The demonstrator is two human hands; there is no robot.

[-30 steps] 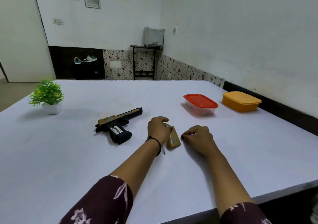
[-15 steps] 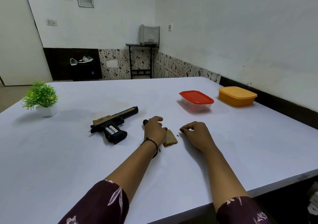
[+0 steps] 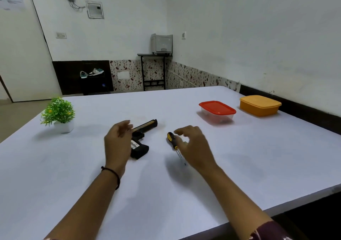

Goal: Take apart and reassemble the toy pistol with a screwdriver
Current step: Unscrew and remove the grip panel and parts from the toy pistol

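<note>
**Ana:** Hands look ready. Where is the toy?

**Me:** I see the black and tan plastic toy pistol [image 3: 139,148] lying on its side on the white table [image 3: 166,193], partly under my left hand [image 3: 118,143]. That hand is loose and holds nothing.

**Ana:** And the tool?

**Me:** The black and yellow screwdriver [image 3: 171,139] is just beside my right hand [image 3: 195,147]. It's blurry, so I cannot tell if it grips. I should grab the fat handle and hold the pistol still.

plain room (office-like): printer [image 3: 162,43] on stand, big white table [image 3: 166,193].
</note>
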